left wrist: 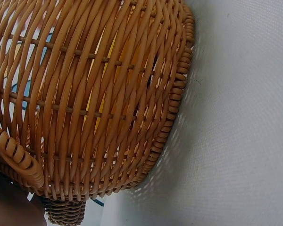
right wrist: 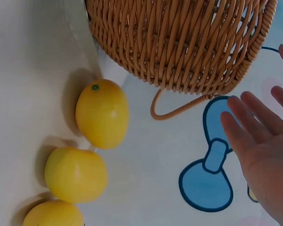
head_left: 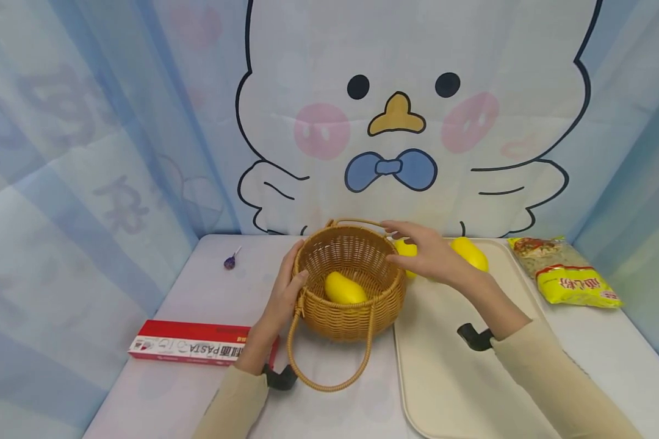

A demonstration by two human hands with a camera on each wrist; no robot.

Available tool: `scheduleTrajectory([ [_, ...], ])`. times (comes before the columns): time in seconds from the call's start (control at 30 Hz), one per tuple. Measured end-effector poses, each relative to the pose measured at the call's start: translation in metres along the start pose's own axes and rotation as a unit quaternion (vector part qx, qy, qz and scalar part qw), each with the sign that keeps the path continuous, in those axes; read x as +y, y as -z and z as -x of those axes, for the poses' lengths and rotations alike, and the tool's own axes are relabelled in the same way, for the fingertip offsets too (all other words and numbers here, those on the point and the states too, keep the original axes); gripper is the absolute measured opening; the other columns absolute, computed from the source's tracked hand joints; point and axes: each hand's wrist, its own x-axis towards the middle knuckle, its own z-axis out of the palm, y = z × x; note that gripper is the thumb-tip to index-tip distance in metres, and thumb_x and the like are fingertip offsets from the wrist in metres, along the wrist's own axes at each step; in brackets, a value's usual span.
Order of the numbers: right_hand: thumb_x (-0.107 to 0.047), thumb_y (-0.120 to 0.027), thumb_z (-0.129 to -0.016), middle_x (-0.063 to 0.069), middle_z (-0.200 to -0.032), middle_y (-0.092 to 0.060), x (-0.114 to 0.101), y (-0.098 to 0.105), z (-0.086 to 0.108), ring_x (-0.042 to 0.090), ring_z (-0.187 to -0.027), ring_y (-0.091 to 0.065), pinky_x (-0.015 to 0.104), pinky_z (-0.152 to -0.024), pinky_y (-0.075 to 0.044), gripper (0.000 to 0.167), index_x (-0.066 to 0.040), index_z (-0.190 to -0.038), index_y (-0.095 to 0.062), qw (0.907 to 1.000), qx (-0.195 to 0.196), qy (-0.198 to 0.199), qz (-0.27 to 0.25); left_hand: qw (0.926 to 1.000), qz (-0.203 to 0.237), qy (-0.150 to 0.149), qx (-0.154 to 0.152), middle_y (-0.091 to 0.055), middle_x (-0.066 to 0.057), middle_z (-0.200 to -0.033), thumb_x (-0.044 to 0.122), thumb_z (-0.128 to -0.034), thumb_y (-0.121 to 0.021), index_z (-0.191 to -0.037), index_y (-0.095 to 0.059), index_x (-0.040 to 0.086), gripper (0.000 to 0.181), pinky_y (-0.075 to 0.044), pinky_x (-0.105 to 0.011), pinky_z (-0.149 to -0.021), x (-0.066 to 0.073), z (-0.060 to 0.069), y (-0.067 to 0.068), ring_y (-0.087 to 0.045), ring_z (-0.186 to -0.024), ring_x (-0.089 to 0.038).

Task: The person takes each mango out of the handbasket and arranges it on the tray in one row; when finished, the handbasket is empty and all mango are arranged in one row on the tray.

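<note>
A woven wicker basket [head_left: 337, 323] stands mid-table, its front handle [head_left: 332, 388] hanging down toward me. One yellow, mango-shaped fruit [head_left: 345, 288] lies inside. My left hand [head_left: 282, 299] grips the basket's left rim, thumb on the inner side and fingers outside. In the left wrist view the woven wall [left wrist: 94, 99] fills much of the picture, with yellow showing through the gaps. Beside the right rim, my right hand [head_left: 431, 253] is held with fingers extended; the right wrist view shows it apart from the basket. Several yellow fruits [right wrist: 103, 114] lie in a row near the basket there.
A cream tray [head_left: 445, 366] lies right of the basket, with yellow fruit [head_left: 469, 253] at its far end. A yellow-labelled food packet [head_left: 568, 274] lies at far right. To the left are a red and white pasta box [head_left: 192, 341] and a lollipop [head_left: 230, 262]. A printed curtain [head_left: 395, 201] hangs behind.
</note>
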Motion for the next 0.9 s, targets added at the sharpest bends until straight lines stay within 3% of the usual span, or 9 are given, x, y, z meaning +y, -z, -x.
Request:
scheduleTrajectory([
  [0.13,-0.022,-0.073,-0.089,0.009,-0.146,-0.054,-0.008,-0.009,-0.003,0.031,-0.131,-0.054,0.052,-0.109,-0.046,0.065,-0.015,-0.148,-0.046,0.9995,-0.017,0.028,-0.003,1.0,0.003,0.0,0.003,-0.02,0.007,-0.164,0.026,-0.1027,-0.041,-0.157,-0.02,0.036,0.059,-0.024,-0.053,-0.122,-0.001,0.0,0.001,-0.025,-0.151,-0.021],
  [0.3,-0.025,-0.072,-0.089,0.008,-0.148,-0.052,-0.016,-0.019,-0.009,0.03,-0.135,-0.051,0.052,-0.11,-0.044,0.065,-0.014,-0.148,-0.047,0.9984,-0.028,0.049,0.012,0.9999,0.011,-0.002,0.001,-0.019,0.0,-0.165,0.02,-0.103,-0.04,-0.159,-0.019,0.025,0.06,-0.022,-0.053,-0.123,0.001,-0.001,0.0,-0.023,-0.152,-0.025],
  [0.53,-0.025,-0.072,-0.089,0.006,-0.148,-0.053,-0.022,-0.029,-0.019,0.029,-0.135,-0.051,0.05,-0.109,-0.045,0.065,-0.016,-0.148,-0.047,0.9967,-0.058,0.049,0.029,0.9998,0.01,0.014,-0.014,-0.017,-0.011,-0.166,0.013,-0.1014,-0.039,-0.16,-0.016,0.009,0.063,-0.022,-0.055,-0.123,0.034,0.006,0.001,-0.021,-0.152,-0.033],
  [0.63,-0.024,-0.072,-0.089,0.006,-0.149,-0.052,-0.023,-0.035,-0.024,0.029,-0.136,-0.05,0.048,-0.11,-0.045,0.066,-0.016,-0.149,-0.046,0.9952,-0.081,0.041,0.037,0.9997,0.007,0.015,-0.016,-0.017,-0.011,-0.166,0.013,-0.1013,-0.039,-0.159,-0.016,0.008,0.063,-0.022,-0.056,-0.122,0.039,0.007,0.0,-0.022,-0.152,-0.033],
  [0.73,-0.024,-0.071,-0.089,0.006,-0.15,-0.051,-0.024,-0.04,-0.028,0.028,-0.138,-0.048,0.048,-0.111,-0.044,0.065,-0.016,-0.149,-0.046,0.9931,-0.104,0.029,0.046,0.9998,0.014,0.013,-0.01,-0.018,-0.007,-0.166,0.015,-0.1016,-0.039,-0.16,-0.018,0.013,0.062,-0.02,-0.056,-0.123,0.031,0.005,-0.001,-0.021,-0.152,-0.031],
  [0.9,-0.028,-0.071,-0.09,0.004,-0.15,-0.051,-0.028,-0.049,-0.037,0.028,-0.141,-0.045,0.048,-0.115,-0.04,0.064,-0.016,-0.148,-0.048,0.9884,-0.132,0.017,0.074,1.0,0.007,-0.002,0.006,-0.019,0.0,-0.166,0.021,-0.1017,-0.04,-0.16,-0.019,0.024,0.061,-0.023,-0.056,-0.122,0.003,0.0,-0.002,-0.024,-0.151,-0.027],
])
